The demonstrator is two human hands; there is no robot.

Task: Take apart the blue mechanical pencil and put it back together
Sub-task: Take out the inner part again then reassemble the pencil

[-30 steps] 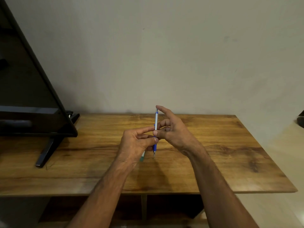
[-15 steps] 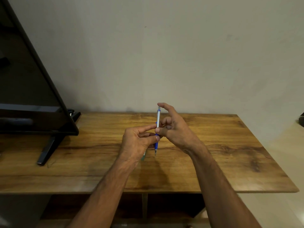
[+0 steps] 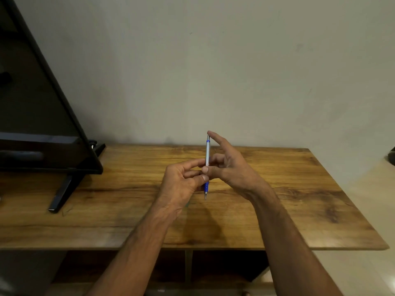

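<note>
I hold the blue mechanical pencil (image 3: 207, 153) upright above the middle of the wooden table (image 3: 288, 189), its metal tip pointing down. It has a silver barrel, a blue grip low down and a blue band near the top. My left hand (image 3: 181, 184) pinches the blue grip between thumb and fingers. My right hand (image 3: 229, 165) grips the barrel at its middle, with the index finger stretched up so its tip touches the pencil's top end. The barrel's middle is hidden by my fingers.
A black flat screen (image 3: 42, 124) on a slanted black stand (image 3: 64, 189) takes up the table's left side. A grey wall rises straight behind the table. The table's right edge drops to a pale floor (image 3: 363, 210). An open shelf lies below the tabletop.
Both hands and the pencil have stayed nearly in place, rising slightly. A small greenish piece seen below my left hand in the earlier frames is hidden now.
</note>
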